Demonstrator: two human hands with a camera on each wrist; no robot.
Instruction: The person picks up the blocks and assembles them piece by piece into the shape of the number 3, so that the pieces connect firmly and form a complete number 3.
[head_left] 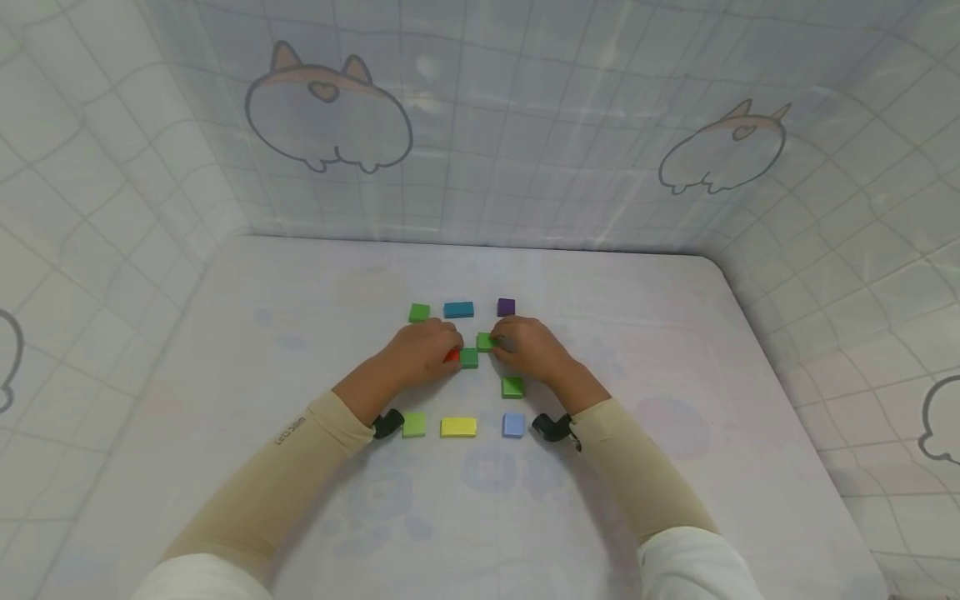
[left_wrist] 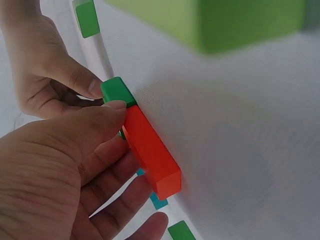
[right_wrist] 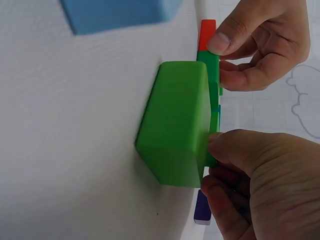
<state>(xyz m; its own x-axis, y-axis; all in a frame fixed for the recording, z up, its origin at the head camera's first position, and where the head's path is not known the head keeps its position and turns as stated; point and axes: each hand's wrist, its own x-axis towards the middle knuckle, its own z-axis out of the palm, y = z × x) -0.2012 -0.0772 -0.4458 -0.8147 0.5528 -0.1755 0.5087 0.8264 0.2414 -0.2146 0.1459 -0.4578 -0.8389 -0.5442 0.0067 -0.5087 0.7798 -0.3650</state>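
1. A pale, grid-lined covering [head_left: 510, 200] with outlined cartoon animals surrounds the far and side edges of the workspace.
2. A white tabletop [head_left: 240, 342] with faint pastel prints fills the middle.
3. Two forearms in beige sleeves [head_left: 296, 475] reach in from the near edge.
4. The left hand [head_left: 420, 354] is nearly closed, its thumb and fingers pinching a red block [left_wrist: 150, 150] at the table's centre, the thumb tip at the seam with a dark green block [head_left: 469, 359].
5. The right hand [head_left: 532, 350] is also nearly closed, pinching a bright green block [head_left: 484, 342] just beyond and right of the dark green one; whether those two touch, I cannot tell.
6. Two longer blocks lie apart: a yellow block [head_left: 458, 427] nearer the person and a teal-blue block [head_left: 459, 310] on the far side.
7. Shorter blocks lie around them: a green block [head_left: 419, 312] far left, a purple block [head_left: 506, 307] far right, a mid-green block [head_left: 512, 388] below the right hand, a lime block [head_left: 414, 425] near left and a light blue block [head_left: 513, 425] near right.
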